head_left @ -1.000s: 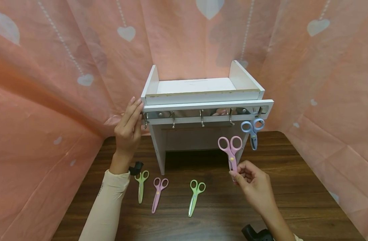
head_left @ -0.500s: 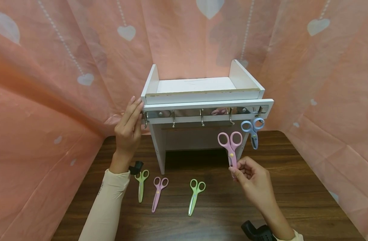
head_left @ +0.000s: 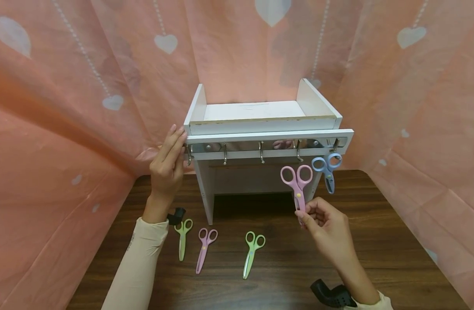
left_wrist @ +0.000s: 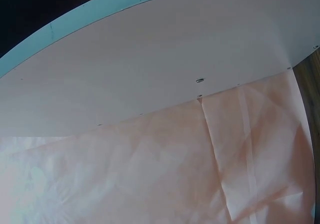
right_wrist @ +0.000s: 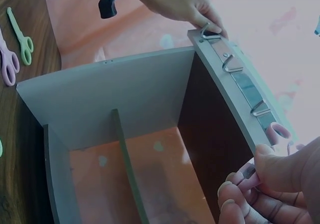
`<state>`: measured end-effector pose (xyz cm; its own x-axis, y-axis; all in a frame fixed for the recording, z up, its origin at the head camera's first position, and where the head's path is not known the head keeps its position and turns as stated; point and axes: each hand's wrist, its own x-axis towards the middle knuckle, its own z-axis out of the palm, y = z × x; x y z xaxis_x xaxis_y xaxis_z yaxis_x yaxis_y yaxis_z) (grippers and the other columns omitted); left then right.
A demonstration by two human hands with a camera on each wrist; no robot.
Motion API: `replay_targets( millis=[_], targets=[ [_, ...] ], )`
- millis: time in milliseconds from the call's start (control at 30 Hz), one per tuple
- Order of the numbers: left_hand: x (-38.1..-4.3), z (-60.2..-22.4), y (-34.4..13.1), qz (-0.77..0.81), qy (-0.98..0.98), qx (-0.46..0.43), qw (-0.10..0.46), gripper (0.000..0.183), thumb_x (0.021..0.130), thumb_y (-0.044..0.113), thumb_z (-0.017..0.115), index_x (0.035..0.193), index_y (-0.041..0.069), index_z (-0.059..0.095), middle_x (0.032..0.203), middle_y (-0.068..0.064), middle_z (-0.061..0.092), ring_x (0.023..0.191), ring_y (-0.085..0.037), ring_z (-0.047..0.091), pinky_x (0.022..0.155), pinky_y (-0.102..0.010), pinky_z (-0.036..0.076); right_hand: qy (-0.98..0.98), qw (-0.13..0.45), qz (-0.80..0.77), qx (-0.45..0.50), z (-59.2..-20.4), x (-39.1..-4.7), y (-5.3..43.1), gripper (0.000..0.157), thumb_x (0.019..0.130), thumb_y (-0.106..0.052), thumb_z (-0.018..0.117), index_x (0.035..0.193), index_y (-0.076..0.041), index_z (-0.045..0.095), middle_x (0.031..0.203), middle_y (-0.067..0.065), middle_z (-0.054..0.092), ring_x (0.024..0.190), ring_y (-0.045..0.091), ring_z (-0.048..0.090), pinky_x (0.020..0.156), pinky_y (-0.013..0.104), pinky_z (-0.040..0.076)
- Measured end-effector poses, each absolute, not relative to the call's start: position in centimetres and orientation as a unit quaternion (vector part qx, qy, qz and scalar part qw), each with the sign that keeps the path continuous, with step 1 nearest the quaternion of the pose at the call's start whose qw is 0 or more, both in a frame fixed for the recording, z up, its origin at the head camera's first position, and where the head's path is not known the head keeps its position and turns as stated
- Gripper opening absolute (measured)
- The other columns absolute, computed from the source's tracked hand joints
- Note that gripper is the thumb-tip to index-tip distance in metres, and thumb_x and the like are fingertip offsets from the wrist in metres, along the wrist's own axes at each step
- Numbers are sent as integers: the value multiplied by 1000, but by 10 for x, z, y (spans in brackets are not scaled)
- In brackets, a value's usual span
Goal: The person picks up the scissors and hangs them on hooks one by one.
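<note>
My right hand (head_left: 330,232) pinches pink scissors (head_left: 298,184) by the blade end, handle loops upward, just below the hook rail (head_left: 241,137). Blue scissors (head_left: 328,170) hang by a loop from the rail's rightmost hook, beside the pink pair. With straight fingers, my left hand (head_left: 166,168) rests against the rail's left end. In the right wrist view, the held scissors' loop (right_wrist: 278,131) is close to a metal hook (right_wrist: 260,109). The left wrist view shows the shelf's side panel (left_wrist: 150,59), with no hand in sight.
On the dark wooden table (head_left: 299,275) lie light green scissors (head_left: 182,239), another pink pair (head_left: 205,249) and a second green pair (head_left: 252,254). The white shelf (head_left: 260,112) stands behind them. A pink curtain (head_left: 237,51) with hearts surrounds the table.
My right hand has lifted the pink scissors slightly toward the rail. The left hand stays at the rail's left end, and the blue scissors still hang.
</note>
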<state>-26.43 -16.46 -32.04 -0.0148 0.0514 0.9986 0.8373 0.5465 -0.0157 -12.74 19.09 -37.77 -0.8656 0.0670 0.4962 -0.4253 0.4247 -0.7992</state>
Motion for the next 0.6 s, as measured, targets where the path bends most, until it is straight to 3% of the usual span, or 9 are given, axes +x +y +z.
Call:
replay_targets(
  millis=[300,600],
  targets=[
    [-263,-320,-164,-323,-640,-341,608,43,81,-26,66,119,-7,71,124,-22,69,125,-42,59,104,-40,51,-812,235,523,110,-372,-132,194,17,90,-1,75,82,-6,62,68,5,68,59,14,65,49,20,52],
    [-263,-321,-165,-319,-643,-349,602,38,87,-20,65,123,-6,70,128,-19,68,127,-41,59,105,-43,51,-811,233,525,111,-369,-136,193,17,90,-1,75,82,-6,61,69,6,67,59,16,65,50,21,53]
  ],
)
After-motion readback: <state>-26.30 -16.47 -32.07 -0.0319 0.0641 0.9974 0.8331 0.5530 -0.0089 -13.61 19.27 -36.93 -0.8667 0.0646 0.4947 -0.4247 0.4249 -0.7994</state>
